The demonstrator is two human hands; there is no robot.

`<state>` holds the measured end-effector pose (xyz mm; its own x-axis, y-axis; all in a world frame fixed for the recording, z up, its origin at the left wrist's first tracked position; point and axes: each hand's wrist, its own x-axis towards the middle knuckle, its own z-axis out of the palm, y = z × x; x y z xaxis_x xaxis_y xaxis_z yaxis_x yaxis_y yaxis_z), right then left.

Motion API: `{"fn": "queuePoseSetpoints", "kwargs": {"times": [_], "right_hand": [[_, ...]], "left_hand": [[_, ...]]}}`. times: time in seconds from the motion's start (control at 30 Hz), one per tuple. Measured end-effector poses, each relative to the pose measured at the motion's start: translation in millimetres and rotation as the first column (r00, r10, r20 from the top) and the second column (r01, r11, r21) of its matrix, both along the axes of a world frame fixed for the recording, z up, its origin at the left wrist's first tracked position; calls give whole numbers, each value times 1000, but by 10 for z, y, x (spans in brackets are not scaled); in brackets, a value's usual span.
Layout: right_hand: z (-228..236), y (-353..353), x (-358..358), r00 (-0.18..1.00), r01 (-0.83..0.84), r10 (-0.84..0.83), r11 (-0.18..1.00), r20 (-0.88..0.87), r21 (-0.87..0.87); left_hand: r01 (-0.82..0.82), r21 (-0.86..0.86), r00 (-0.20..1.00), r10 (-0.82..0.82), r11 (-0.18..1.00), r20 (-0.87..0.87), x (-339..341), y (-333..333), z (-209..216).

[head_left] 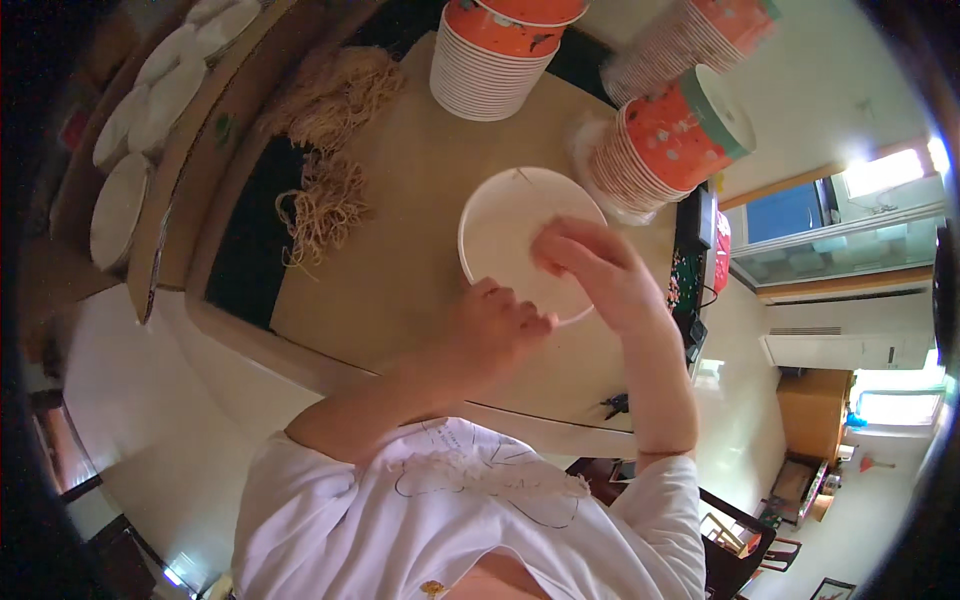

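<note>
A round paper bucket (500,215) with a white inside stands on the table, its mouth toward me. My left hand (500,322) is closed at its near rim, the fingers curled over the edge. Over the mouth hangs my right hand (590,262), slightly blurred, with thumb and fingers pinched together. Whatever those fingers hold, if anything, is hidden. A thin dark line shows at the far inner wall of the bucket. Left of it lie tangled bundles of tan string (330,205).
A stack of orange and white paper buckets (495,60) stands at the far side. More nested buckets (670,135) lie tilted in clear plastic at the right. A cardboard box (190,150) with white round pieces sits at the left. Small black scissors (616,405) lie near the table's front edge.
</note>
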<state>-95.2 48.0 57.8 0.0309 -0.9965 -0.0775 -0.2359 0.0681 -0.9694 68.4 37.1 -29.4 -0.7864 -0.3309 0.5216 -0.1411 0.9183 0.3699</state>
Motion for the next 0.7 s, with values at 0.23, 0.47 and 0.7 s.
{"fn": "queuePoseSetpoints", "kwargs": {"times": [0.23,0.47,0.7], "right_hand": [[240,1023,657,822,552,-516,624,238,-553],[128,1349,473,911,225,-277,955,-307,-193],[-245,1231,496,843,347,-426,897,-329,-273]], "left_hand": [[-49,49,998,51,998,-39,-2,-341,70],[-43,285,961,118,958,-251,171,-231,345],[95,302,991,-61,949,-120,148,196,417]]}}
